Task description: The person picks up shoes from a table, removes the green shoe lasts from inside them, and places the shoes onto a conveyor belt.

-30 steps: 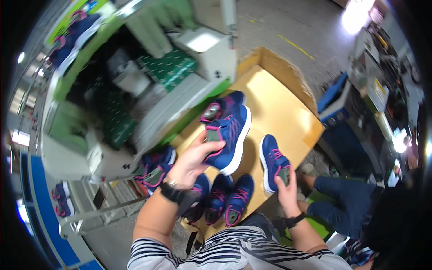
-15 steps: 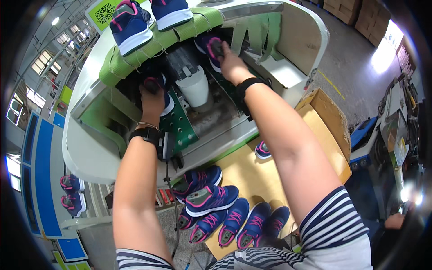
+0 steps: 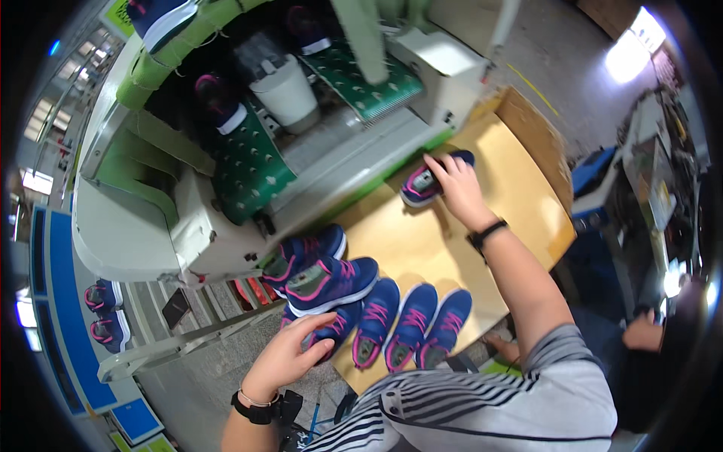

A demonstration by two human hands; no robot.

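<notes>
Both of the person's hands had come out of the machine's opening since half a second earlier and were now over the shoes in front of it, leaving two shoes inside; that placement looked finished, the hands free for other shoes.

Nearest, the left hand (image 3: 290,354) hung with thumb and fingers spread wide at the heel of a navy shoe (image 3: 343,319); whether it touched could not be told. A second shoe (image 3: 335,285) leaned over that one, its low white sole sideways. Beside them, three upright shoes (image 3: 410,324) stood in a row, toes pointing away, with knit-looking navy uppers, pink laces and grey-green inserts.

Farther off, the right hand (image 3: 461,192) had its fingers narrowed around the middle of a single shoe (image 3: 419,197) on a smooth tan board (image 3: 497,226). Rough-edged brown cardboard (image 3: 535,143) rose along the board's right side.

Beyond stood the machine (image 3: 128,233), a rounded, hard, pale shell. Inside, two dark green strips (image 3: 252,181) with pale dots flanked a blocky white part (image 3: 286,94). At their far ends sat the left inner shoe (image 3: 220,105) and the right inner shoe (image 3: 309,30), in shadow.
</notes>
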